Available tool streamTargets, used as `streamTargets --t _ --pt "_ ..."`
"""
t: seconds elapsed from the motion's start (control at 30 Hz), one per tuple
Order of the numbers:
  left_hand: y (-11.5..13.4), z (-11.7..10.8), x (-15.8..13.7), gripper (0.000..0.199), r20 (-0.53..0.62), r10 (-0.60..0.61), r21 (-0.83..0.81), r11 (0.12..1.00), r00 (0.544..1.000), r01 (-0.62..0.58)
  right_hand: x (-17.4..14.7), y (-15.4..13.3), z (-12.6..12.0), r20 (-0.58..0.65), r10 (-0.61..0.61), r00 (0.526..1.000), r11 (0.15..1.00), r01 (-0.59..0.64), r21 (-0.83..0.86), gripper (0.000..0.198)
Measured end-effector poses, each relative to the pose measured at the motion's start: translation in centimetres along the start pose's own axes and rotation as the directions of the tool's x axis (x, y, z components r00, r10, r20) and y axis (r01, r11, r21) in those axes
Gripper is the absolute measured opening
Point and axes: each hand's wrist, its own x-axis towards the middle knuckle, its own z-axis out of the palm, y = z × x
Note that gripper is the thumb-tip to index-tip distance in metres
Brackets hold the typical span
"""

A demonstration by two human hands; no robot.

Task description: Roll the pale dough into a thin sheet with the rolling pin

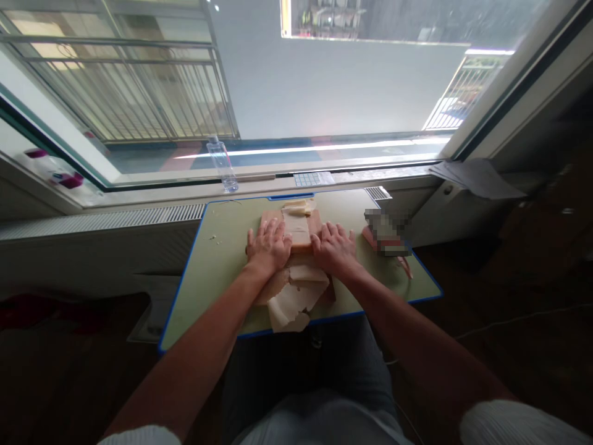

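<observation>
A pale, thin, dough-like sheet [296,229] runs down the middle of a wooden board [316,217], its far end folded over. Nearer my body, a torn-edged part of the sheet [299,300] spreads over more wood and hangs past the table's front edge. Flat on the board's left side lies my left hand [269,244], fingers stretched forward and slightly apart. My right hand [334,246] presses on the right side in the same way, its thumb beside the sheet. What is under both palms is hidden.
The green table [222,247] has a blue rim. On its right lies a partly blurred pinkish object [370,238] with a strap. A clear bottle [223,165] and a calculator-like pad [307,179] sit on the windowsill. A cloth [482,177] drapes at the right.
</observation>
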Motion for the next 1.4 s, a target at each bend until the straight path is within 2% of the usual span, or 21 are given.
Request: streamTargets --t 0.17,0.3,0.43,0.57,0.67,0.77,0.9,1.07,1.23,1.4 --pt "0.1 -0.5 -4.6 0.068 -0.004 0.051 -0.011 0.999 0.999 -0.051 -3.8 0.6 -0.3 0.031 -0.051 0.998 0.999 0.05 0.014 0.064" --pt "0.1 -0.7 -5.1 0.069 0.009 0.052 0.008 0.999 0.999 -0.052 -3.8 0.7 -0.1 0.029 -0.058 0.998 0.998 0.057 0.008 0.066" --pt "0.1 -0.2 -1.8 0.066 -0.01 0.029 0.021 0.999 1.0 -0.028 -0.8 0.6 0.0 0.013 -0.038 0.999 0.999 0.038 -0.002 0.067" --pt "-0.2 0.2 3.1 0.064 -0.024 0.012 -0.016 1.0 1.0 -0.012 3.6 0.6 0.1 0.053 -0.005 0.999 1.0 0.003 0.025 0.076" --pt "-0.4 0.2 6.9 0.068 0.014 0.025 -0.041 0.999 1.0 -0.024 7.1 0.9 0.3 0.064 0.022 0.998 0.998 -0.026 0.055 0.082" --pt "-0.5 0.1 10.1 0.07 0.034 0.025 -0.051 0.998 0.999 -0.023 10.3 1.1 0.6 0.086 0.066 0.994 0.993 -0.075 0.096 0.08" --pt "-0.4 0.2 12.3 0.068 -0.028 0.005 -0.068 0.998 1.0 -0.007 12.7 1.1 0.8 0.049 0.11 0.993 0.988 -0.115 0.106 0.073" --pt "-0.1 -0.1 10.8 0.069 -0.032 -0.011 -0.064 0.998 0.999 0.009 11.3 1.0 0.6 -0.003 0.103 0.995 0.992 -0.102 0.075 0.066" --pt "-0.1 -0.2 7.0 0.066 -0.02 0.003 -0.043 0.999 1.0 -0.004 7.4 0.7 0.3 0.031 0.06 0.998 0.997 -0.062 0.05 0.071" --pt "-0.3 0.2 2.5 0.061 -0.069 0.034 -0.014 0.999 0.997 -0.035 2.7 0.4 0.2 0.033 -0.003 0.999 1.0 0.002 0.011 0.072"
